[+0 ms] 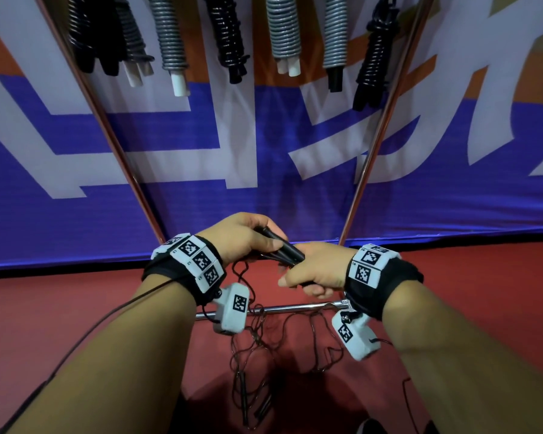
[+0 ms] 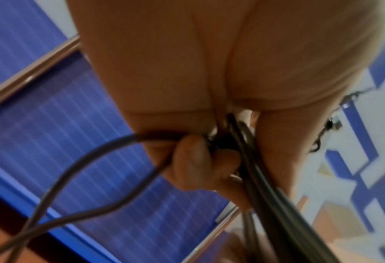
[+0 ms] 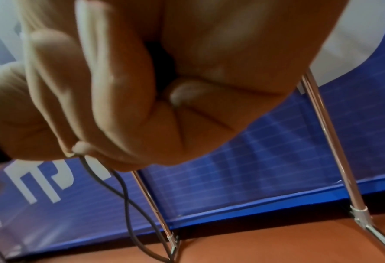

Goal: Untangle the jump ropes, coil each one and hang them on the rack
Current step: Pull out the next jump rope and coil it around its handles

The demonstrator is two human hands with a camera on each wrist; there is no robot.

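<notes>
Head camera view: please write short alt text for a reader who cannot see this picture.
Two hands, left hand and right hand, grip black jump rope handles together, with thin tangled cord hanging down to a red floor. Above, coiled ropes hang on a metal rack before a blue and white banner.

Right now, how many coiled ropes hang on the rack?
7, left to right: black, grey, grey, black, grey, grey, black. More may be cropped out.
</notes>
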